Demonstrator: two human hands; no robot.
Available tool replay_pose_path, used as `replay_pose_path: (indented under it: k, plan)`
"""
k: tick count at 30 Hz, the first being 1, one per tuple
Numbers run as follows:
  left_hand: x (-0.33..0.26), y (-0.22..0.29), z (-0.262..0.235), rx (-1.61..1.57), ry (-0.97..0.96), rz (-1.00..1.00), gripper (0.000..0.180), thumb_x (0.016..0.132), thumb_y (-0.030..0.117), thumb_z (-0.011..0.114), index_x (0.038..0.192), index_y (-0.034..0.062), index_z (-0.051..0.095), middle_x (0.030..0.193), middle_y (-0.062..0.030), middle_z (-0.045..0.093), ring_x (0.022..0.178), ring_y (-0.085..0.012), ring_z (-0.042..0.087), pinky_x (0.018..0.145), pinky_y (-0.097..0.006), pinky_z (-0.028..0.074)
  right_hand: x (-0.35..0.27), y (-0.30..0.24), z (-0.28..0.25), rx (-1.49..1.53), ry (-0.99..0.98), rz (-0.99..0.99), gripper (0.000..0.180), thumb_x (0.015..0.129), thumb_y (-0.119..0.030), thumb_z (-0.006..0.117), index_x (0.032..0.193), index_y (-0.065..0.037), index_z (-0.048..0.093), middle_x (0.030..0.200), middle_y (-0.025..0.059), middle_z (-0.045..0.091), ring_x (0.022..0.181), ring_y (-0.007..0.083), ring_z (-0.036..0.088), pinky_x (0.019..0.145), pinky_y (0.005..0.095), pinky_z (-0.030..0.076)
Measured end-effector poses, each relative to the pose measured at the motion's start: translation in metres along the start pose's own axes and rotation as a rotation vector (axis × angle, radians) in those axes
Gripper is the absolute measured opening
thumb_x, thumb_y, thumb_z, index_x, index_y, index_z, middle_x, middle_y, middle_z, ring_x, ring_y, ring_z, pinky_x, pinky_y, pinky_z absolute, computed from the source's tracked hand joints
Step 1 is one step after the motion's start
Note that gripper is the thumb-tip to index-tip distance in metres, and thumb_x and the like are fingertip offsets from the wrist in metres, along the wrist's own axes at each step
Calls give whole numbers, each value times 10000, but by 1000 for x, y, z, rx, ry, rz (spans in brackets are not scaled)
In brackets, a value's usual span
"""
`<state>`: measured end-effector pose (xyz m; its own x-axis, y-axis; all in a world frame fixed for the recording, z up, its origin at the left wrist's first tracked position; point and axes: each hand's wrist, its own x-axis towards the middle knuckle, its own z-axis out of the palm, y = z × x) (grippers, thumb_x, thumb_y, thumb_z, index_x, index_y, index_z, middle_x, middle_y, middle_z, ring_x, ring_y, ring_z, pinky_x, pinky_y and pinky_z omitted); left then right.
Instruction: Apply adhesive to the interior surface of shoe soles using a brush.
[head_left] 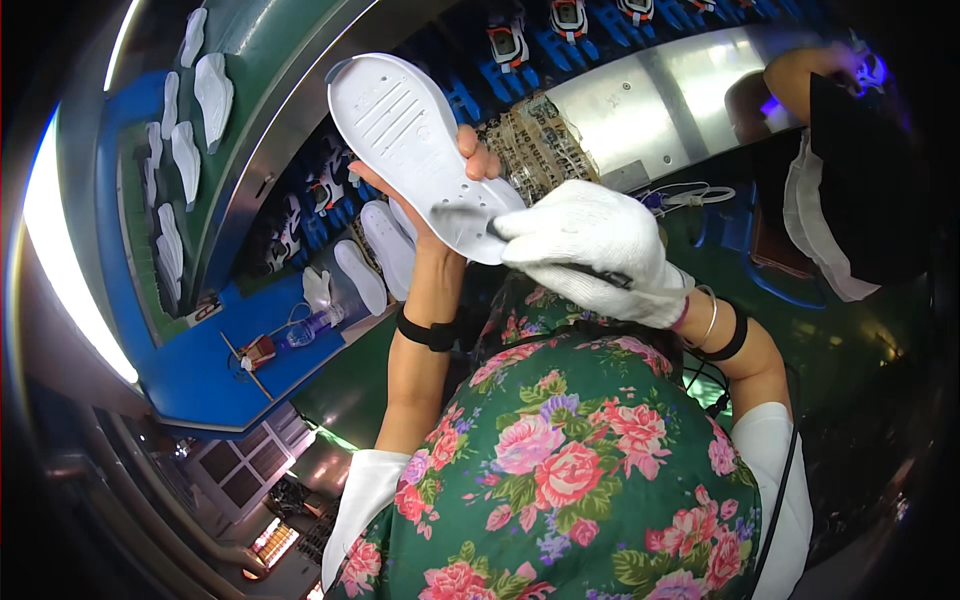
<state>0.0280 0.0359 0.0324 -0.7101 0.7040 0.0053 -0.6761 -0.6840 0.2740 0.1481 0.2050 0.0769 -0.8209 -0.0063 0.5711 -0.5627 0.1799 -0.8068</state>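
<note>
The left hand (452,190), bare, grips the white shoe sole (420,150) from beneath at its lower end, fingers curled over the edge, holding it raised above the blue workbench (200,370). The right hand (590,250), in a white glove, is closed around a dark brush (560,262) whose tip meets the sole's lower end. More white soles (375,250) lie on the bench's far edge. Judgement: keep the sole steady and tilted toward the eyes; work the brush in short, even strokes.

Shoe factory assembly line.
White soles (213,92) lie in rows on a green conveyor belt (262,60); blue fixtures (322,196) hold shoes beside a metal machine housing (650,100).
</note>
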Motion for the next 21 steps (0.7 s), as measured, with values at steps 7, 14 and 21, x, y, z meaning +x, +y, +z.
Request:
replay_pose_path:
  k: [7,14,21]
  plan:
    - [0,14,-5,201,77,-27,984,673,958,405,1259,175,512,859,-83,465,643,-167,434,646,-311,387,-3,-5,2,274,-183,70,145,762,-74,763,905,-82,742,985,107,733,841,261,685,692,339,550]
    - [7,19,-16,145,-102,-279,1125,690,941,400,1447,108,390,1047,-264,612,781,-347,683,593,-415,584,-5,1,7,-237,-203,-166,260,694,-67,759,952,-65,722,1053,105,710,834,248,676,702,345,555]
    - [14,27,-18,144,-159,-488,1130,718,921,399,1437,49,412,1043,-279,610,807,-337,700,657,-407,604,1,4,-2,171,-274,-29,193,747,-110,731,939,-95,724,1027,59,712,864,245,651,721,353,543]
